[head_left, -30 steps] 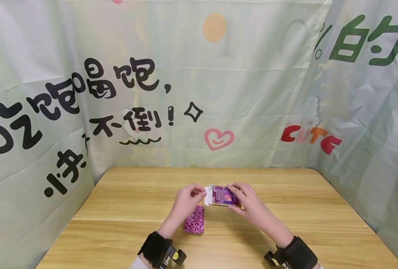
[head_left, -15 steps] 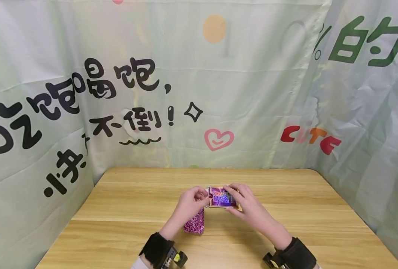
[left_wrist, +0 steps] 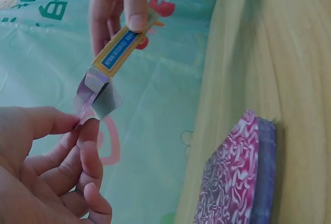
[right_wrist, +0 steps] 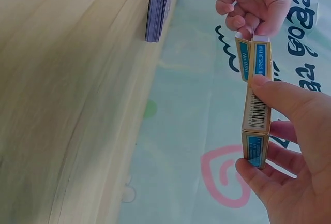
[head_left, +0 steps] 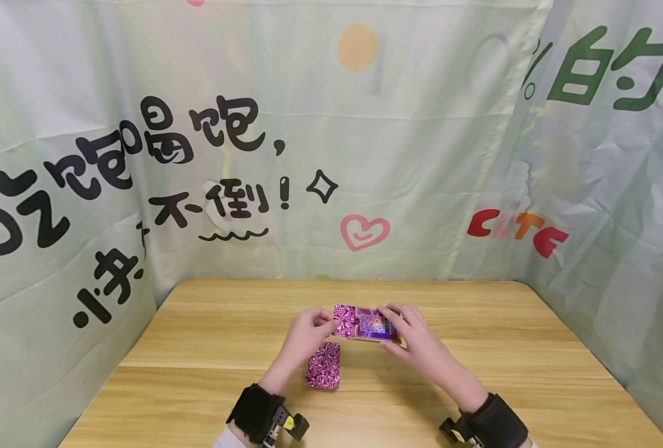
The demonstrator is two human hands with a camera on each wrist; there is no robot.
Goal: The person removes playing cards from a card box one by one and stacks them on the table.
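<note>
My right hand (head_left: 421, 345) holds a purple card box (head_left: 371, 323) by its right end, above the table; a barcode shows on its narrow side (right_wrist: 257, 107) in the right wrist view. From the box's open left end sticks out a pink-and-white patterned playing card (head_left: 345, 320). Between thumb and index finger my left hand (head_left: 309, 336) pinches that card's outer edge. It looks thin in the left wrist view, though I cannot tell whether it is one card or a few. Beside the box's open end is a folded-out flap (left_wrist: 107, 101). A stack of cards (head_left: 323, 367) with the same pattern lies nearer me.
The wooden table (head_left: 208, 354) spreads out on both sides of the hands. A printed cloth curtain (head_left: 421, 155) hangs behind it and along both sides. Each wrist wears a black strap (head_left: 258, 414) with a small camera.
My left hand has gone from the box's white flap to its opening, then back left, drawing the patterned card partly out. The right hand stays on the box, and the stack has not moved.
</note>
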